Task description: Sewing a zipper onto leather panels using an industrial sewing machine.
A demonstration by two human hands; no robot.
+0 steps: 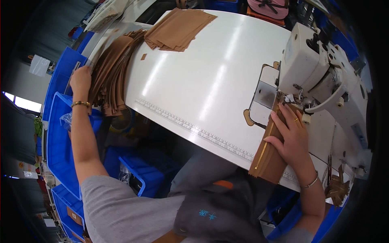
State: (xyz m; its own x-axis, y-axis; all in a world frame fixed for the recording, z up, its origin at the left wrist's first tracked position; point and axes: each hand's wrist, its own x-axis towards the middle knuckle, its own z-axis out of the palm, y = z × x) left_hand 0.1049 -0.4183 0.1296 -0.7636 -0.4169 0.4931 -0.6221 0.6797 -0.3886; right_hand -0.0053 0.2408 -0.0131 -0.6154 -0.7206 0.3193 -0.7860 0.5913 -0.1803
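My right hand [291, 139] lies flat with spread fingers on a brown fabric piece [273, 164], which has a long golden strip, seemingly a zipper, along it. The fabric's far end reaches under the head of a white sewing machine [302, 60], and its near end hangs over the table edge. At far left, my left hand [81, 80] is closed beside the left edge of a fanned stack of brown fabric pieces [111, 77]. What its fingers pinch is hidden and partly blurred.
A second pile of brown pieces [178, 30] lies at the back of the white table [194, 81]. A small brown scrap [143, 57] sits near it. Blue bins [60, 141] stand along the left, another blue bin [146, 172] below the table. Brown offcuts [338, 188] lie at right.
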